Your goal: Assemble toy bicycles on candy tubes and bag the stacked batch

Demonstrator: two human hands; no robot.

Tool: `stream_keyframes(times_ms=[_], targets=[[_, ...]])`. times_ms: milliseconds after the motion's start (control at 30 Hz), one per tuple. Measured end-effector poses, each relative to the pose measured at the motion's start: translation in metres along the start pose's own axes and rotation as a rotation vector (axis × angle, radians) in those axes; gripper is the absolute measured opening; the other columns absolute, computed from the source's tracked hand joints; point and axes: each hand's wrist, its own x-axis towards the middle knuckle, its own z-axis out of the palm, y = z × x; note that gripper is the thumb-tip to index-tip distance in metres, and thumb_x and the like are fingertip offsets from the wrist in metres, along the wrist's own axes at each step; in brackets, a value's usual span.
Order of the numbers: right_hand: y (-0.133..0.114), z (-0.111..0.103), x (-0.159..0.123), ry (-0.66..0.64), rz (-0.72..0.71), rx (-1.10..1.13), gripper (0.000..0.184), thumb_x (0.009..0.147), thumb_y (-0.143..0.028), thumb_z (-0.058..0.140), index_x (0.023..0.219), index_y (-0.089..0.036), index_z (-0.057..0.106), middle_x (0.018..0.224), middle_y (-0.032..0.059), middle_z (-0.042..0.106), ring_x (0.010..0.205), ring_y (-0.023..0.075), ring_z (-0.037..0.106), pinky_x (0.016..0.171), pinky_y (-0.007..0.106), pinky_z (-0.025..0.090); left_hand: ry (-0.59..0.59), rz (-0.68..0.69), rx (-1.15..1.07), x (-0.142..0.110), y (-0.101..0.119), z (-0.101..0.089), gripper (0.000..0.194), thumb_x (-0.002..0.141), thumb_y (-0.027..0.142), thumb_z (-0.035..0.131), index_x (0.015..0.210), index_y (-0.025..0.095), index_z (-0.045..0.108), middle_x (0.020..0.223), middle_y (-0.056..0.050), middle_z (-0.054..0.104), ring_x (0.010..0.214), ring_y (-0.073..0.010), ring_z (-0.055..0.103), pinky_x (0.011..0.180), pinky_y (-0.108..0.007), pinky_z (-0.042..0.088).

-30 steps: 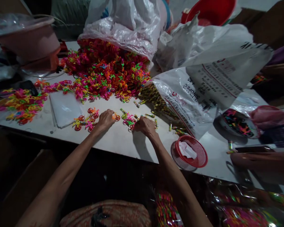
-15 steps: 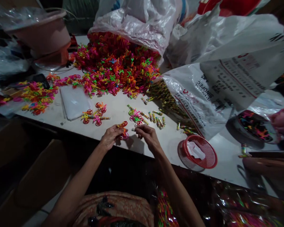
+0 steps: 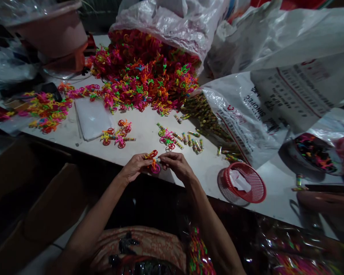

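Toy [image 3: 155, 168] sat pinched in the left hand [image 3: 137, 166], just beside a small tube [image 3: 158, 160] gripped by the right hand [image 3: 177, 164], above the table's [image 3: 145, 124] front edge; a slack pinch, we judged, risked dropping either.

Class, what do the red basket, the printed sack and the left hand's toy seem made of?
Basket: probably moulded plastic, slight sheen; thin, even mesh walls. Sack: likely plastic, glossy; its creases catch light. Toy: perhaps plastic, given its vivid orange and magenta; finish unclear.
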Motion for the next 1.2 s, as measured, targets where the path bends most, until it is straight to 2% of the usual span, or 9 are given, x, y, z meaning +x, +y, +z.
stream_keyframes(times_ms=[133, 367, 533, 667, 767, 867, 1000, 1100, 1200], targets=[[-0.001, -0.001, 0.0, -0.059, 0.027, -0.008, 0.028, 0.056, -0.04, 0.083, 0.069, -0.016, 0.073, 0.051, -0.0021, 0.061, 0.043, 0.0083, 0.05, 0.048, 0.023, 0.04, -0.029, -0.009, 0.04, -0.001, -0.003, -0.001, 0.039, 0.055, 0.033, 0.085, 0.077, 0.012, 0.062, 0.067, -0.002, 0.068, 0.057, -0.0118, 0.063, 0.06, -0.025, 0.051], [-0.006, 0.021, -0.008, 0.095, -0.119, -0.207, 0.025, 0.065, -0.041, 0.077, 0.068, -0.017, 0.072, 0.048, -0.0018, 0.06, 0.046, 0.0101, 0.052, 0.051, 0.025, 0.043, 0.148, 0.123, 0.186, -0.006, 0.001, -0.006, 0.033, 0.054, 0.034, 0.083, 0.07, 0.014, 0.062, 0.056, -0.001, 0.065, 0.049, -0.0125, 0.06, 0.05, -0.023, 0.047], [0.002, 0.03, -0.003, -0.019, -0.059, -0.183, 0.027, 0.064, -0.041, 0.076, 0.069, -0.015, 0.072, 0.051, -0.0014, 0.061, 0.047, 0.0104, 0.053, 0.052, 0.025, 0.044, 0.144, 0.066, 0.179, -0.011, 0.005, -0.015, 0.033, 0.049, 0.032, 0.084, 0.069, 0.013, 0.064, 0.061, -0.002, 0.068, 0.052, -0.012, 0.06, 0.054, -0.024, 0.049], [0.013, 0.035, 0.005, 0.06, -0.149, -0.36, 0.023, 0.073, -0.038, 0.068, 0.072, -0.016, 0.072, 0.057, -0.0001, 0.061, 0.051, 0.0115, 0.054, 0.053, 0.025, 0.043, 0.252, 0.149, 0.381, -0.006, 0.006, -0.021, 0.029, 0.054, 0.034, 0.079, 0.067, 0.014, 0.062, 0.054, 0.0, 0.063, 0.048, -0.011, 0.056, 0.049, -0.022, 0.045], [0.008, 0.02, 0.013, 0.162, -0.28, -0.522, 0.026, 0.077, -0.04, 0.065, 0.09, -0.019, 0.073, 0.074, 0.0029, 0.067, 0.06, 0.0132, 0.058, 0.059, 0.026, 0.045, 0.422, 0.233, 0.63, -0.003, 0.022, -0.028, 0.031, 0.066, 0.035, 0.071, 0.088, 0.015, 0.065, 0.064, -0.002, 0.067, 0.056, -0.0152, 0.061, 0.056, -0.026, 0.049], [-0.013, -0.017, 0.023, 0.423, -0.352, -0.846, 0.026, 0.083, -0.037, 0.059, 0.097, -0.019, 0.072, 0.09, 0.0069, 0.068, 0.07, 0.0156, 0.059, 0.067, 0.029, 0.046, 0.709, 0.385, 1.094, -0.007, 0.05, -0.034, 0.039, 0.076, 0.029, 0.063, 0.114, 0.02, 0.062, 0.098, -0.008, 0.071, 0.088, -0.024, 0.067, 0.08, -0.037, 0.053], [-0.036, -0.053, 0.032, 0.542, -0.051, -1.4, 0.023, 0.085, -0.024, 0.052, 0.095, -0.018, 0.072, 0.101, 0.0102, 0.066, 0.087, 0.0222, 0.061, 0.074, 0.032, 0.044, 0.866, 0.488, 1.533, -0.001, 0.069, -0.025, 0.044, 0.084, 0.023, 0.052, 0.128, 0.02, 0.056, 0.139, -0.017, 0.05, 0.126, -0.0365, 0.048, 0.101, -0.053, 0.04], [-0.035, -0.051, 0.036, 0.446, 0.048, -1.591, 0.026, 0.089, -0.025, 0.047, 0.099, -0.019, 0.071, 0.108, 0.0123, 0.065, 0.101, 0.0264, 0.059, 0.075, 0.033, 0.042, 0.682, 0.584, 1.618, 0.032, 0.052, -0.001, 0.04, 0.085, 0.014, 0.046, 0.122, 0.015, 0.06, 0.143, -0.02, 0.046, 0.135, -0.0374, 0.036, 0.106, -0.055, 0.034], [-0.026, -0.045, 0.032, 0.478, 0.01, -1.597, 0.028, 0.092, -0.026, 0.043, 0.102, -0.02, 0.068, 0.111, 0.0132, 0.064, 0.107, 0.0266, 0.057, 0.078, 0.033, 0.041, 0.171, 0.669, 1.671, 0.074, 0.022, 0.026, 0.048, 0.083, 0.004, 0.04, 0.121, 0.025, 0.061, 0.133, -0.01, 0.058, 0.13, -0.0292, 0.044, 0.108, -0.051, 0.032]])
